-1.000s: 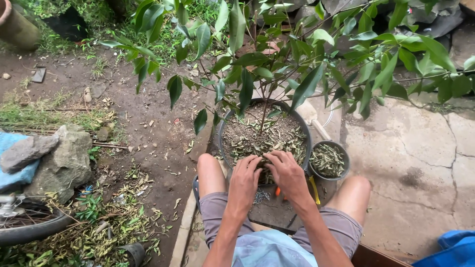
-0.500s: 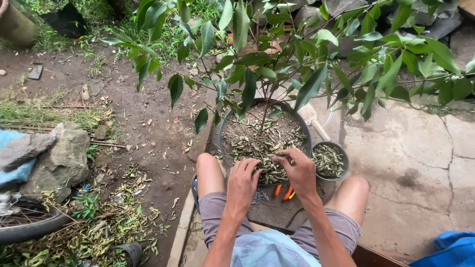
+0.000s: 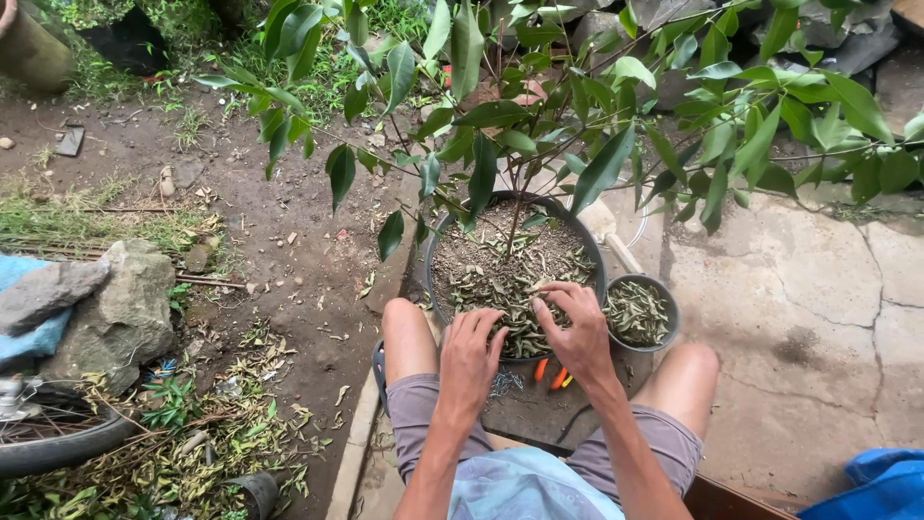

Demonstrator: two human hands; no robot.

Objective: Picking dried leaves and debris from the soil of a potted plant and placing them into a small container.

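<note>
Head view: pot [image 3: 578,234] and bowl [image 3: 666,300] hold dried leaves [image 3: 637,313].

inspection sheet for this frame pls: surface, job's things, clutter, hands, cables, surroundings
Surface: bare soil on the left, cracked concrete slab on the right.
Job's things: large round dark plant pot holding a thin-stemmed leafy sapling, its soil covered with dried cut leaves; small round dark pot of the same leaves beside it.
Clutter: orange-handled tool below the big pot; leaf litter on the soil.
Hands: left hand and right hand lie spread on the leaves at the pot's near rim.
Cables: nothing seen.
Surroundings: grey rocks, bicycle tyre, blue sheet.
</note>
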